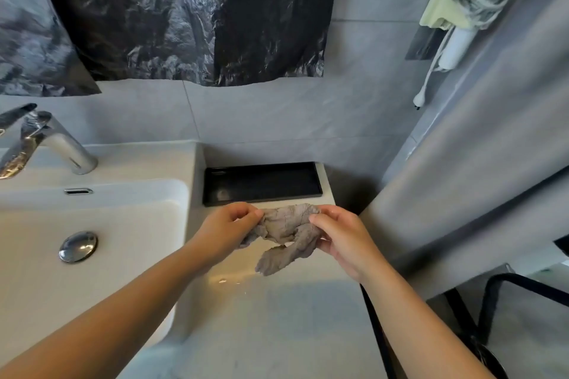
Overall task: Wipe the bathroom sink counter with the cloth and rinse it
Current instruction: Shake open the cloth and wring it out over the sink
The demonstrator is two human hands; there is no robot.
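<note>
Both hands, left hand [226, 226] and right hand [340, 235], pinch the crumpled grey cloth [284, 231], stretched left-to-right above the pale counter [277, 317] near its back edge

Pale counter [277, 317] with a white sink [181, 163] at its left and a black tray [261, 199] at the back.
The tray lies flat against the tiled wall, just beside the sink's right edge, its long side running along the wall; a faint pale smudge shows in its front left corner. A chrome tap [55, 138] stands on the sink's back ledge, above an overflow slot [78, 191], and a chrome plug [78, 247] sits in the basin floor. A few water drops [229, 281] glint on the counter in front of the tray.
</note>
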